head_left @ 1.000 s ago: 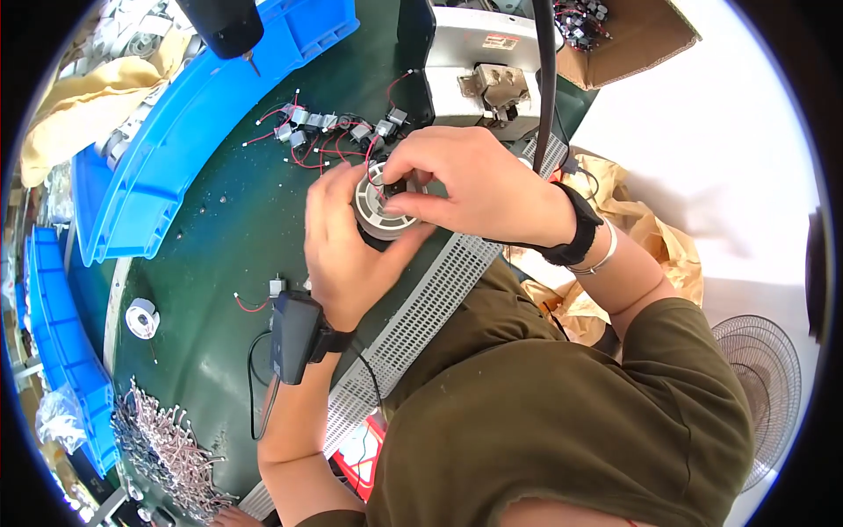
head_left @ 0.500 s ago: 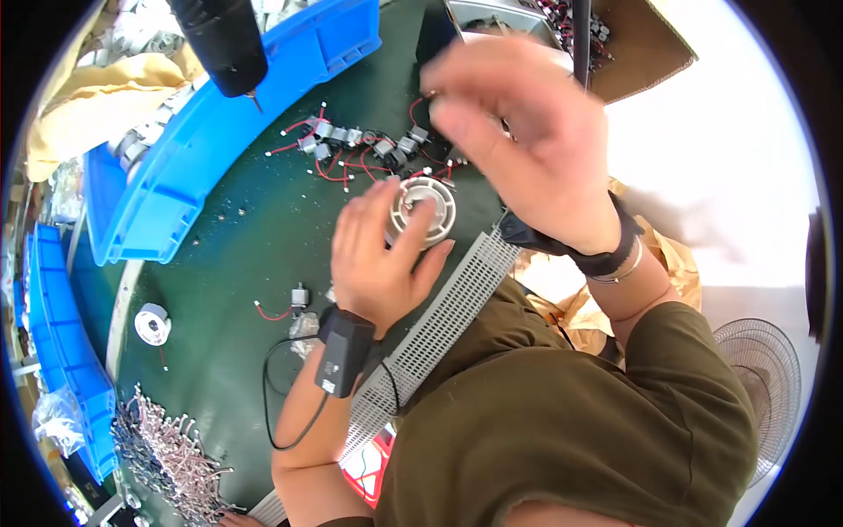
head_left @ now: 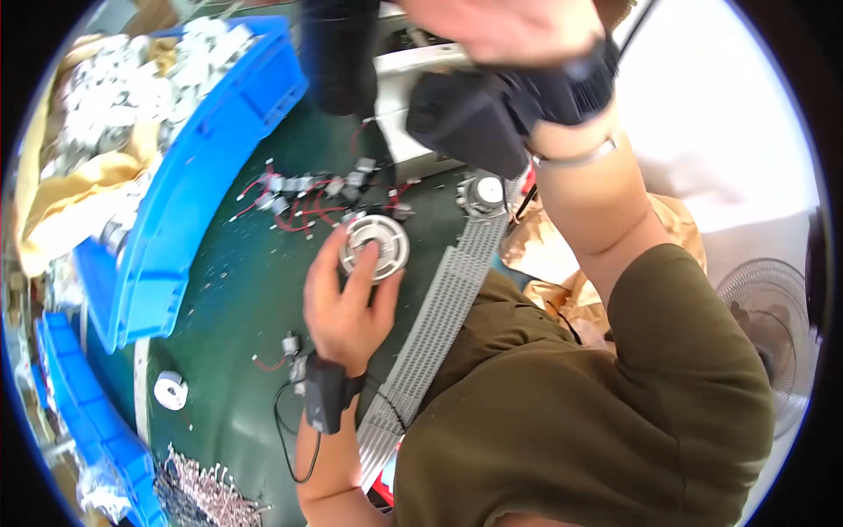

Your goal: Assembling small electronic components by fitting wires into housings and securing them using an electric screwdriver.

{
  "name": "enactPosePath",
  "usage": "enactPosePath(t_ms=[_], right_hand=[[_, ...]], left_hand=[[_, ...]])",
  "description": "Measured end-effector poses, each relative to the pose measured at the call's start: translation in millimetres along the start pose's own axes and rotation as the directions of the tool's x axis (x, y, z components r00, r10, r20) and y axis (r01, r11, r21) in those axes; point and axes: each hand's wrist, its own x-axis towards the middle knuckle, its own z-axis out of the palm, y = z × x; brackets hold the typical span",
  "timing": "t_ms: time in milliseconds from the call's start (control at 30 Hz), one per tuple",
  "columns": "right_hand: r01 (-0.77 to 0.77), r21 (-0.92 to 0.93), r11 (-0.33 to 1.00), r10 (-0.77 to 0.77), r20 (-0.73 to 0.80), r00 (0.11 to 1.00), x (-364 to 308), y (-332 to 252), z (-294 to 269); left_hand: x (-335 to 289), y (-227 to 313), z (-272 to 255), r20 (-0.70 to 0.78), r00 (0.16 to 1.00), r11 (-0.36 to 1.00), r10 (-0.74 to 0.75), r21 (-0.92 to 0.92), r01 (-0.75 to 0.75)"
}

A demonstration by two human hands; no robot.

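My left hand holds a round white plastic housing against the green work surface. One finger presses into its centre while the others curve along its rim. At the top edge, my raised right hand is blurred, with its fingers cut off or hidden. Just left of it hangs a black electric screwdriver; whether the hand touches it I cannot tell. Beyond the housing lies a cluster of small grey motors with red wires. Another such motor sits beside my left wrist.
Blue bins with white parts curve along the left. A white ring-shaped part lies near them, above a heap of wired pieces. A perforated metal strip edges the work surface; a round metal-and-white part rests at its far end.
My right hand has risen toward the top edge, closer to the black screwdriver. The view has shifted, bringing the round metal-and-white part into sight. My left hand stays on the housing.
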Motion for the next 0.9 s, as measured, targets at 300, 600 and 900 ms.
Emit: enactPosePath(t_ms=[300,600,900], right_hand=[[-0.210,-0.200,0.957,0.090,-0.483,0.871,-84.8,-11.1,-36.9],[-0.237,-0.243,0.941,0.090,-0.494,0.865,-92.1,-7.5,-42.8],[-0.307,-0.330,0.893,0.140,-0.444,0.885,-89.7,-4.8,-34.3]], left_hand=[[-9.8,-11.7,0.9,-0.016,1.000,1.000,0.004,0.025,-0.004],[-14.0,-13.8,2.6,-0.003,1.000,1.000,0.003,0.025,-0.003],[-9.9,-11.1,-1.1,-0.017,1.000,0.998,0.004,0.056,-0.003]])
